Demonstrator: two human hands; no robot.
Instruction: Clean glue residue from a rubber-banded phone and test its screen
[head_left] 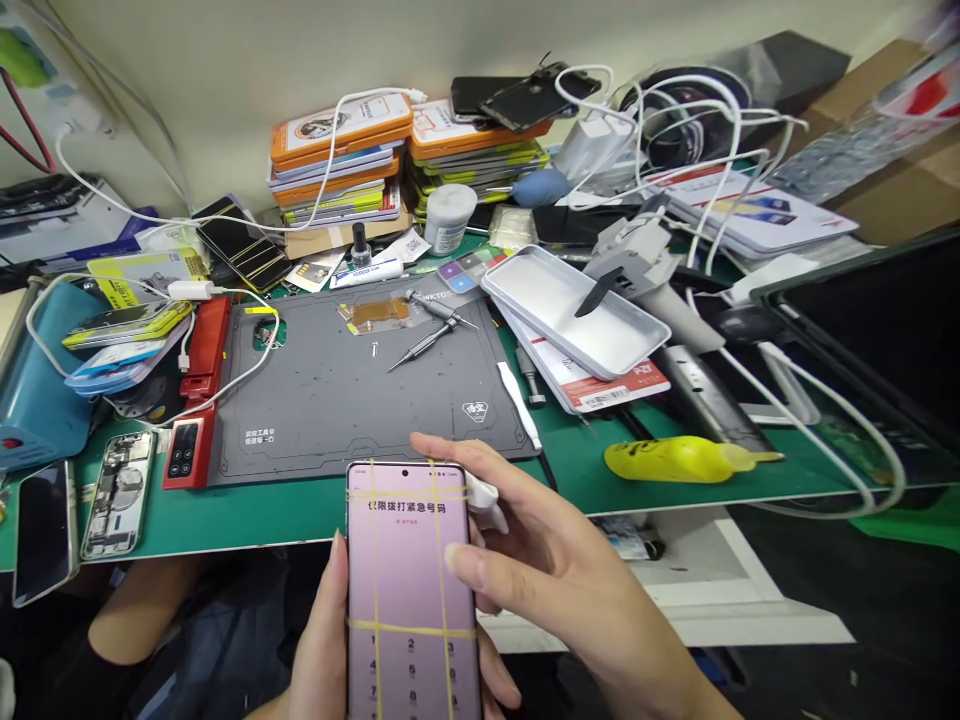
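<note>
A smartphone [412, 570] is held upright before me, its pink screen lit with a number keypad and Chinese text. Yellow rubber bands cross it lengthwise and sideways. My left hand [319, 640] wraps it from the left and beneath, fingertips showing at the lower right edge. My right hand [555, 570] is at the phone's right side, thumb over the screen's edge and index finger stretched past the top. A crumpled white tissue [486, 503] sits in my right hand's curled fingers, partly hidden by the phone and hand.
A grey work mat [322, 400] carries two screwdrivers [431, 335] and a flex cable. A red device [186, 450], opened phone [120, 490] and dark phone [46, 535] lie left. Right are a white tray [577, 310], yellow bottle [675, 460] and tangled white cables. Boxes [341, 130] are stacked behind.
</note>
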